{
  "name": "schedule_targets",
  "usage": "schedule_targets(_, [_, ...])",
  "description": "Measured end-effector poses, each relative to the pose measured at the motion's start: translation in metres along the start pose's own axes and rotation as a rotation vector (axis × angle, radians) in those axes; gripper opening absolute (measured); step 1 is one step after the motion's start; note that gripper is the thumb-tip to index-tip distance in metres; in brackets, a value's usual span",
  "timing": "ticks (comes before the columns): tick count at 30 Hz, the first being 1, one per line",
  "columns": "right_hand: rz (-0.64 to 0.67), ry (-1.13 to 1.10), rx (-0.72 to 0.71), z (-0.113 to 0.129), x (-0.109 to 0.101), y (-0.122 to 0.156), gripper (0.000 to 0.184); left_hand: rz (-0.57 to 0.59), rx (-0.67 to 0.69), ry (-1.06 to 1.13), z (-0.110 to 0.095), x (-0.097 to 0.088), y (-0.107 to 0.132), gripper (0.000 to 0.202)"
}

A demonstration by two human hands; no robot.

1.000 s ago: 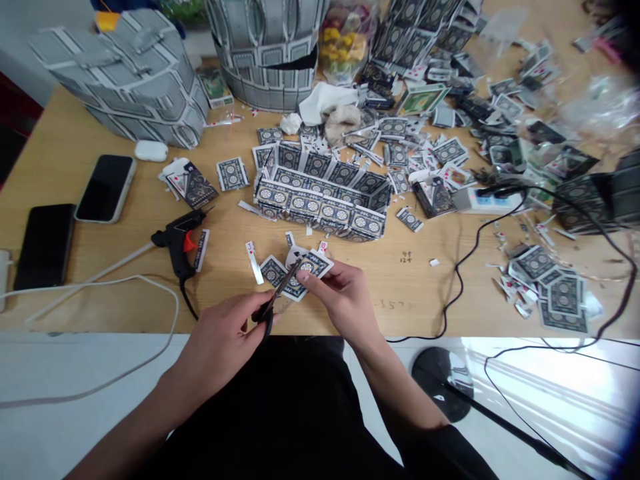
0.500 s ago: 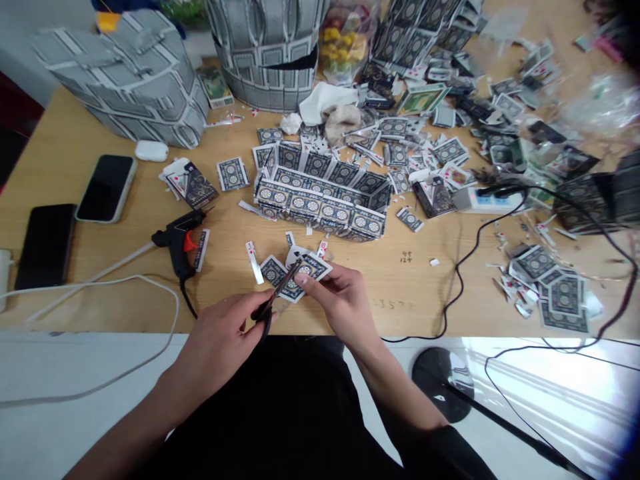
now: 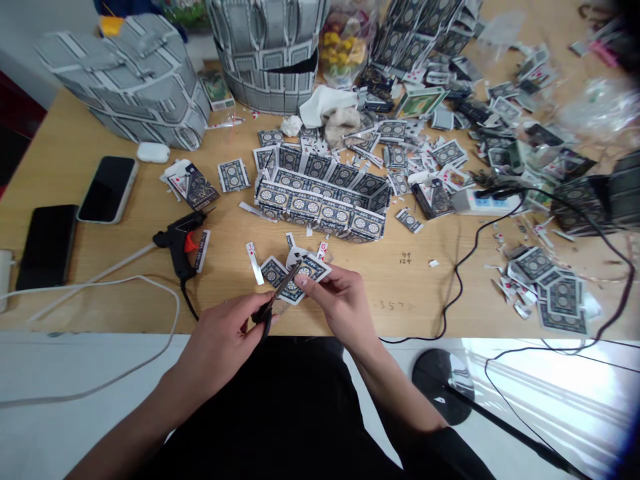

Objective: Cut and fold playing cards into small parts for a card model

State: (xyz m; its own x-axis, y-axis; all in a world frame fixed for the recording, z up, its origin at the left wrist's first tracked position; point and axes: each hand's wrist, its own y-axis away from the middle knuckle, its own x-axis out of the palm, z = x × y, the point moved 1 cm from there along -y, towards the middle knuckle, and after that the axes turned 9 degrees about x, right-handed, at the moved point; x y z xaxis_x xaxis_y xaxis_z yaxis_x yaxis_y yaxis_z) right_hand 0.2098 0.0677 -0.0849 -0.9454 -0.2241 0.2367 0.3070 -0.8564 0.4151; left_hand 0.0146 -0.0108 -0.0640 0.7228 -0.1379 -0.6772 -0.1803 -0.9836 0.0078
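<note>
My left hand [image 3: 227, 337] is closed round the black handles of a pair of scissors [image 3: 277, 296], whose blades point up and right into a playing card [image 3: 306, 275]. My right hand [image 3: 340, 301] pinches that patterned blue card at its right side, just above the wooden table's [image 3: 400, 293] near edge. Small cut strips of card [image 3: 253, 260] lie on the table right behind the hands. Farther back stands an open box built of playing cards [image 3: 320, 200].
A black glue gun [image 3: 177, 243] with its cable lies left of the hands. Two phones [image 3: 107, 189] [image 3: 45, 245] and a white earbud case [image 3: 153, 152] rest at the left. Large card-built shapes [image 3: 130, 77] stand at the back. Loose cards [image 3: 560, 293], a power strip [image 3: 487, 199] and black cables cover the right.
Both hands with the scissors and card have stayed almost in place; the view has only shifted slightly.
</note>
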Motion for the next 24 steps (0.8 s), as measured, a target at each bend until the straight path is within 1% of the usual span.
schedule_targets(6, [0.0,-0.003,0.001,-0.0003,-0.0005,0.0001,0.029,0.006,-0.027,0.04,0.0003,0.0011,-0.0002,0.021])
schedule_targets(16, [0.0,-0.022,0.008,0.0018,-0.0004,0.0003,0.028,-0.015,-0.016,-0.01,-0.0026,0.0021,-0.0023,0.022])
schedule_targets(24, [0.01,-0.015,0.001,-0.002,0.0005,-0.0015,0.03,0.017,-0.03,-0.016,-0.0013,0.0013,-0.0014,0.023])
